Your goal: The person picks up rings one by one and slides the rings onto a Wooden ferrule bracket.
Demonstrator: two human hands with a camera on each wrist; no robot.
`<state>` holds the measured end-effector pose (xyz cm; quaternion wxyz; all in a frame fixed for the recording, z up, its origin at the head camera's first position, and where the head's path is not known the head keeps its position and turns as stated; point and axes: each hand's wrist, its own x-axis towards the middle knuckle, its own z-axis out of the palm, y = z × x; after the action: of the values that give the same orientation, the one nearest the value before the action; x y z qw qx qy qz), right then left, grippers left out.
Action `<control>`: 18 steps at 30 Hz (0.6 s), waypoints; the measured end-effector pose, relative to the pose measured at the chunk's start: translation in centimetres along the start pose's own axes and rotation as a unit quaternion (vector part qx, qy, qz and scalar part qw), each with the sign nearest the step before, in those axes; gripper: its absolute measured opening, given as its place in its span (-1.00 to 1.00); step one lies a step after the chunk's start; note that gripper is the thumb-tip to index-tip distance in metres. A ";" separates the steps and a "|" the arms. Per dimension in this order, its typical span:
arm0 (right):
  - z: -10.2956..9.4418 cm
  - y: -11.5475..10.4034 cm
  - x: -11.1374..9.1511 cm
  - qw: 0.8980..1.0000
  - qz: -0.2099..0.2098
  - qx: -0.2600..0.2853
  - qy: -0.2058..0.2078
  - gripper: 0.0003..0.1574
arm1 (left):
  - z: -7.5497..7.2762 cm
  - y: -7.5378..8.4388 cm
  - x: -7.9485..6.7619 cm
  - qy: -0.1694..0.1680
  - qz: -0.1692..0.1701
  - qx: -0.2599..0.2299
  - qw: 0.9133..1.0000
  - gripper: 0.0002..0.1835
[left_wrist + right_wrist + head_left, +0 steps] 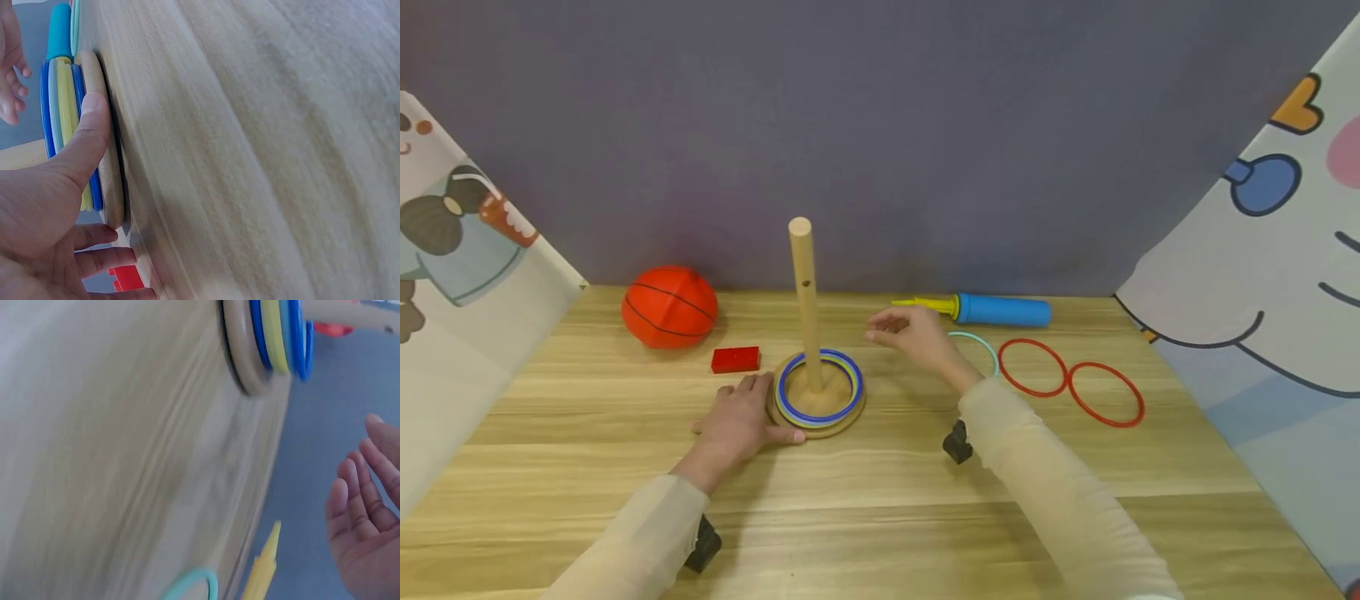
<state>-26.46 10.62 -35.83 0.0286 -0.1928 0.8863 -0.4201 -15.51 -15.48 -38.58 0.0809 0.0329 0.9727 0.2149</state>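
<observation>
Fingers of the left hand in a grip around the wooden base, right hand loose

Red rings, right: two
Turquoise ring: one
Stacked rings: four at least, from here
Peg stand: one
Basketball: one
Red block: one
Hand pump: one
Hands: two

Each cream sleeve has a small black block at its inner side.
</observation>
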 end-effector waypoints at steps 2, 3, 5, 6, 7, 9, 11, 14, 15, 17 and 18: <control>-0.9 0.4 -0.2 1.000 0.011 0.000 -0.006 -0.62 | 0.0 -0.1 0.0 0.005 0.007 0.001 1.000 0.23; -1.4 0.7 -0.3 1.000 0.015 -0.002 -0.010 -0.62 | 0.0 -0.1 0.0 0.007 0.012 0.003 1.000 0.23; -2.3 1.3 -0.5 1.000 0.023 -0.001 -0.020 -0.59 | 0.0 -0.1 0.0 0.011 0.016 0.004 1.000 0.23; -2.7 1.7 -0.5 0.999 0.022 -0.005 -0.024 -0.58 | 0.0 -0.1 0.0 0.011 0.017 0.005 1.000 0.23; -3.2 2.1 -0.6 0.999 0.022 -0.008 -0.027 -0.57 | 0.0 -0.1 0.0 0.011 0.017 0.005 1.000 0.23; -4.0 2.9 -0.9 0.999 0.024 -0.020 -0.031 -0.55 | 0.0 -0.1 0.0 0.010 0.016 0.005 1.000 0.23; -4.8 3.6 -1.2 0.999 0.030 -0.031 -0.031 -0.53 | 0.0 -0.1 0.1 0.010 0.015 0.007 1.000 0.23; -5.9 4.7 -1.6 0.998 0.047 -0.033 -0.026 -0.52 | 0.0 0.0 0.1 0.009 0.014 0.007 1.000 0.23; -6.2 5.1 -1.8 0.998 0.049 -0.032 -0.023 -0.52 | 0.0 0.0 0.1 0.009 0.014 0.007 1.000 0.23; -6.8 5.9 -2.0 0.998 0.056 -0.030 -0.014 -0.53 | 0.0 0.0 0.0 0.006 0.008 0.004 1.000 0.22; -7.0 6.3 -2.1 0.998 0.058 -0.031 -0.009 -0.53 | 0.0 0.0 0.0 0.004 0.005 0.002 1.000 0.22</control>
<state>-27.99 20.16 -36.35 0.0544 -0.1456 0.9085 -0.3879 -15.55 -15.43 -38.60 0.0756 0.0369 0.9734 0.2132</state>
